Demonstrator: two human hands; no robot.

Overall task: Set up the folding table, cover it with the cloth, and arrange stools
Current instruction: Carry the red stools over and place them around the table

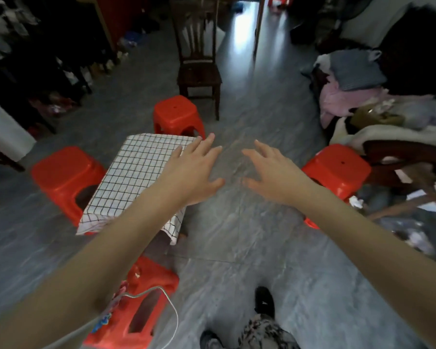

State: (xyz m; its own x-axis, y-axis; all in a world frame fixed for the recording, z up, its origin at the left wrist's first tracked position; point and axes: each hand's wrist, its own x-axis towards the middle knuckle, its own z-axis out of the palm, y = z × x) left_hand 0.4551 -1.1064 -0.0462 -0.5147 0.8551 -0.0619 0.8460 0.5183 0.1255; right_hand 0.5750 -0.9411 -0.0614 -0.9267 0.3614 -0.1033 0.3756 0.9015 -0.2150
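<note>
1. Hands first, seen from the head camera: the left hand (195, 170) and the right hand (272, 172) are both stretched forward with fingers spread and straight, grasping nothing, palms down above the grey floor (237, 248).
2. Checked cloth (136, 177) covers the small table just left of and below the left hand; its hanging corner lies under the left forearm, and whether the hand touches the cloth cannot be told.
3. Far red stool (175, 113) stands beyond the left hand's fingertips, at the table's far end.
4. Left red stool (61, 170) sits well to the left of the left hand, tight against the table's side.
5. Right red stool (337, 167) stands just right of the right hand, partly hidden by the wrist, apart from the table.
6. Near red stool (146, 298) lies below the left forearm, close to the person's body, at the table's near end.
7. Wooden chair (199, 64) stands farther off behind the far stool; a pile of clothes (350, 79) lies right of the right hand.
</note>
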